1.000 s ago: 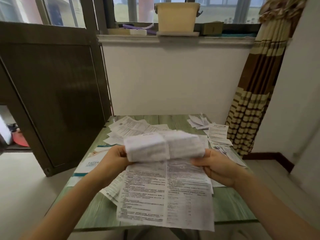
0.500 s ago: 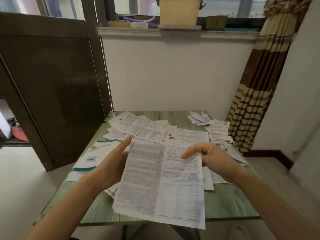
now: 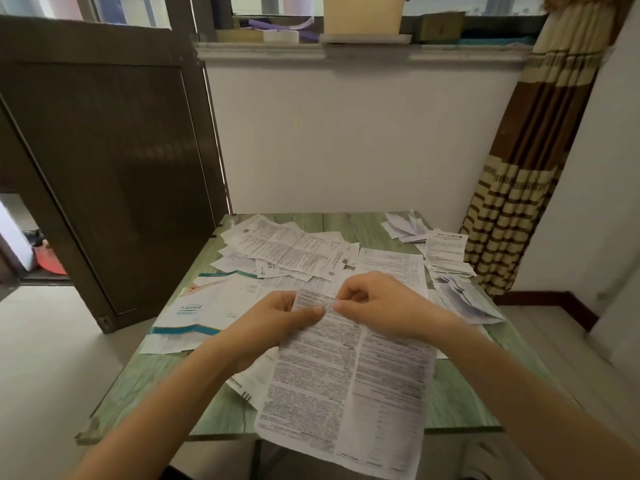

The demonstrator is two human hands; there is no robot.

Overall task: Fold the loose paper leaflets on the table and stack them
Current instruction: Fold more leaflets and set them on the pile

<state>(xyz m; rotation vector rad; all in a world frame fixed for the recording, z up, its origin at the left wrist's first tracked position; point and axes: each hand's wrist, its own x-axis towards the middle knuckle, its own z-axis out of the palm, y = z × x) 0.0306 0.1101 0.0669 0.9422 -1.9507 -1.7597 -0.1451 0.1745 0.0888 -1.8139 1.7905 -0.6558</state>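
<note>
Both hands pinch the far edge of one leaflet (image 3: pixel 353 393). The left hand (image 3: pixel 273 323) lays its thumb on top of the sheet with its fingers beneath. The right hand (image 3: pixel 384 306) nips the same edge just beside it with curled fingers, the two thumbs almost meeting. The sheet is open and unfolded, printed side up, held over the near part of the table (image 3: pixel 156 382), with its near end drooping past the front edge. Beyond it, loose leaflets (image 3: pixel 287 247) overlap across the green top. A brochure (image 3: pixel 194 306) with a teal band lies at the left, and folded papers (image 3: pixel 405 225) are piled at the far right corner.

On the window sill (image 3: pixel 259 51) stands a cream tub (image 3: pixel 363 12) — the frame cuts off its top, so what it holds cannot be told. A brown cardboard box (image 3: pixel 440 26) sits just beside it, its contents likewise hidden.

Half a second ago the left hand held the sheet's left side with straight fingers and the right hand stretched a forefinger across the top; now both have closed in on the middle of the far edge. A second ago the top part was curled over — it is now flat.
</note>
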